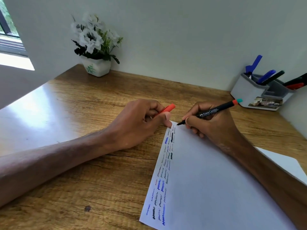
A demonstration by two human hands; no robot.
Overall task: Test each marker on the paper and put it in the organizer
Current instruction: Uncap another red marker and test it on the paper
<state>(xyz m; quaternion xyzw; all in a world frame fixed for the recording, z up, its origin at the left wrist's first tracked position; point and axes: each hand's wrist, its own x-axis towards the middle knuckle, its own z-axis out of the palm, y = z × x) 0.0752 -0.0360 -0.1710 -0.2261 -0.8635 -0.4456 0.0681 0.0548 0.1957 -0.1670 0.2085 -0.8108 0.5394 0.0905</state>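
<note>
Right hand (214, 125): fingers curled around a black Faber-Castell marker (208, 112), tip touching the top left corner of the paper (207, 180). Barrel print reads "FABER-CASTELL"; smaller line beneath illegible. Left hand (137, 123): closed on the orange cap (167, 109), one fingertip pressing the paper's corner. Scribble rows run down the paper's left edge. Organizer (249, 92) sits on the counter (83, 113) beyond the right hand, holding markers.

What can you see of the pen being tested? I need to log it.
The pen is slim and black with white Faber-Castell lettering and an orange and teal rear end. It is uncapped; the right hand holds it slanted, tip at the paper's far corner. The left hand holds an orange cap, probably its own.
</note>
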